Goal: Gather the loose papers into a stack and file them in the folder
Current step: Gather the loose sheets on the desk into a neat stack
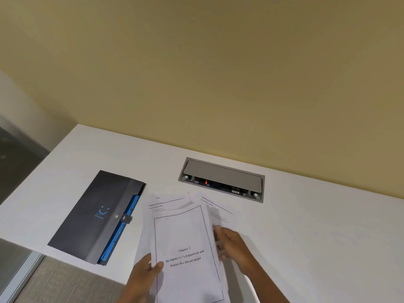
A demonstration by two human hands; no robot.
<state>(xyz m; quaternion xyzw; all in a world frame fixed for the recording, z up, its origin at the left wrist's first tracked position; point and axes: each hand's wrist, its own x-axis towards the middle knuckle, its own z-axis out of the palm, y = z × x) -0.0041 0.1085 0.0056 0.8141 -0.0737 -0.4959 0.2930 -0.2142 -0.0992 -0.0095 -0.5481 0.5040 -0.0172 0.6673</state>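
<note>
A stack of printed papers (185, 248), "Chapter 3" page uppermost, is pinched at its lower left edge by the left hand (146, 274). The right hand (231, 243), fingers curled, is pressed against the stack's right edge. The dark expanding folder (96, 215) lies closed on the white desk (317, 226), left of the papers.

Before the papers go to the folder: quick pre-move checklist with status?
1. Left hand grips the stack at its lower left edge, thumb on top: ok.
2. Right hand against the stack's right edge: ok, though blurred.
3. All sheets gathered: not ok; one sheet sticks out behind, another lies to the right.
4. Edges squared: not ok; sheets fan out.
5. Folder open to receive: not ok; flap looks snapped shut.
6. Table between stack and folder bare: ok.
</note>
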